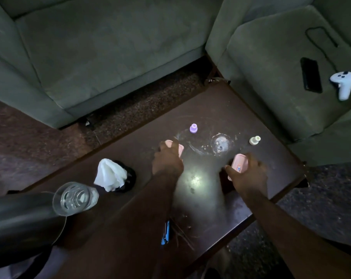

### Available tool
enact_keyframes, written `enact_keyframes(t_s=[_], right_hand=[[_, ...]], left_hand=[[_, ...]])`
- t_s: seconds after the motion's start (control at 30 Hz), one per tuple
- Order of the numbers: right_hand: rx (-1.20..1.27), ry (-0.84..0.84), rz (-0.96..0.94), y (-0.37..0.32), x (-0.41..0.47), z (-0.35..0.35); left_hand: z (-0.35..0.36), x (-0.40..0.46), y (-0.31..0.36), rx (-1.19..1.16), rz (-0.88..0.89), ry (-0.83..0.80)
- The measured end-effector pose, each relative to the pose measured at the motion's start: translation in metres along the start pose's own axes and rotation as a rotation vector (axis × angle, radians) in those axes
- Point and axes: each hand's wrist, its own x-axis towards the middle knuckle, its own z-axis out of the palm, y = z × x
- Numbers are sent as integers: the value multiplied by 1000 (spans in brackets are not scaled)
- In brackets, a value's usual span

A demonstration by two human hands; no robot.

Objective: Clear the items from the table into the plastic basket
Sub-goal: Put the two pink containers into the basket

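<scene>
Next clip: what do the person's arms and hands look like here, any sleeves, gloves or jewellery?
Both forearms are bare up to the frame's edge: no sleeves show. The left hand and right hand wear no gloves. No watch, ring or bracelet is visible, though the light is dim.

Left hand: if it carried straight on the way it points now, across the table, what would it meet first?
The left hand, gripping a pink item, points up-table and slightly right. The purple cap looks like the first thing in that line, though depth is hard to judge; it might pass just beside it.
</scene>
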Motion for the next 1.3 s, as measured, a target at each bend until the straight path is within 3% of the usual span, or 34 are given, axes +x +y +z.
enact_keyframes(t_s=[0.13,0.27,0.43,0.57,0.73,0.87,1.0,1.17,1.3], right_hand=[[8,-9,-50,-39,-40,-2],[51,-43,-125,-81,-86,-16],[121,-121,-201,-151,-161,-29],[189,-248,-337,-226,-244,-20],[248,-410,-603,-323,-366,17],[292,-568,-792,-379,-477,71],[303,-805,-807,-403,-569,133],[220,-993,-838,-413,-658,212],[77,-1043,-852,-407,-696,269]], left_hand=[[-13,-43,13,-117,44,-26],[-52,-111,6,-169,229,37],[-134,-185,-66,-175,263,130],[-196,-246,-163,-228,159,199],[-243,-337,-299,-331,-90,421],[-244,-404,-397,-362,-321,621],[-219,-452,-486,-432,-506,754],[-175,-493,-580,-425,-762,726],[-136,-500,-620,-316,-799,602]])
